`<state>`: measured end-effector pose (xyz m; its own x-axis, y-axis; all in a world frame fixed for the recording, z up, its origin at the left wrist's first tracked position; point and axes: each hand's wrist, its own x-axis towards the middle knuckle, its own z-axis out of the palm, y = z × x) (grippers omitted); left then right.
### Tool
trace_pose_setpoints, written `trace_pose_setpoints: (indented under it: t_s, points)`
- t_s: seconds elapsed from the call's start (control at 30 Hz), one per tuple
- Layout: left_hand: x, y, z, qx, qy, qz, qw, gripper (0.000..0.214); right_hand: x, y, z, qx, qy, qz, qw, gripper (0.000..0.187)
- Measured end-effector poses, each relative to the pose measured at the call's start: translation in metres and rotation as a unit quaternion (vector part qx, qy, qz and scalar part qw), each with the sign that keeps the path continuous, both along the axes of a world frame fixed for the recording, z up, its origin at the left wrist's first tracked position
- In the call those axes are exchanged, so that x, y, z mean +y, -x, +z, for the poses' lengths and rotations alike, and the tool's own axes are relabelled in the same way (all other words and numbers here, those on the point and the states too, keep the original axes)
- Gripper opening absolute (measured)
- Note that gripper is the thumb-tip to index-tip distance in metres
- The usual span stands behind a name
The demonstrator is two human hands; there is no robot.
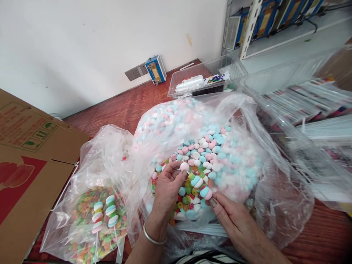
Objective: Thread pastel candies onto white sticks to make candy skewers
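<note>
My left hand (170, 183), with a metal bangle on its wrist, pinches a pale pink candy disc (184, 167) between thumb and fingertips. My right hand (231, 214) grips the lower end of a candy skewer (197, 181), which carries blue, white and pink discs with yellow-green gummy rings between them. The pink disc is at the skewer's upper tip; whether it is threaded on I cannot tell. Below both hands lie loose gummy rings (188, 190) and pastel candy discs (195, 156) in an open clear plastic bag (288, 205). My right fingers hide most of the skewer's stick.
Two candy skewers (112, 211) on white sticks lie on a bag of gummy rings (85, 234) at left. A cardboard box (33, 146) stands beyond it. Clear plastic bins (209, 79) line the back and right. A blue device (156, 69) leans by the wall socket.
</note>
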<state>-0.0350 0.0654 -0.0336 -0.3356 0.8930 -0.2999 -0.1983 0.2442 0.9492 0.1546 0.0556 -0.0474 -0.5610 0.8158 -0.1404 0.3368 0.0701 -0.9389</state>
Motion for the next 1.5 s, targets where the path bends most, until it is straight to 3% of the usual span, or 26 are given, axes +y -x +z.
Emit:
trace_pose_setpoints:
  t_s: [0.23,0.53,0.73,1.23,1.37,1.5]
  points:
    - [-0.003,0.001,-0.003,-0.033,-0.016,0.012,0.999,0.033,0.000,0.004,0.000,-0.016,0.000,-0.004,1.000,0.034]
    - [-0.004,0.004,-0.011,0.027,-0.026,-0.011,0.999,0.029,-0.002,0.003,-0.001,-0.049,-0.003,0.010,0.999,0.033]
    - [-0.004,0.001,-0.006,0.079,-0.017,-0.010,0.997,0.027,0.000,0.004,0.000,-0.057,0.000,0.007,0.998,0.032]
    - [-0.003,0.000,-0.011,0.124,-0.062,-0.059,0.989,0.014,-0.005,0.012,0.005,0.014,0.114,-0.023,0.993,0.028]
    - [-0.004,-0.001,-0.011,0.098,-0.072,-0.064,0.990,0.014,-0.004,0.015,0.010,0.019,0.084,-0.036,0.996,0.027]
    - [-0.003,-0.009,-0.008,-0.010,-0.079,-0.017,0.997,0.017,-0.006,0.020,0.008,-0.008,-0.010,-0.045,0.999,0.027]
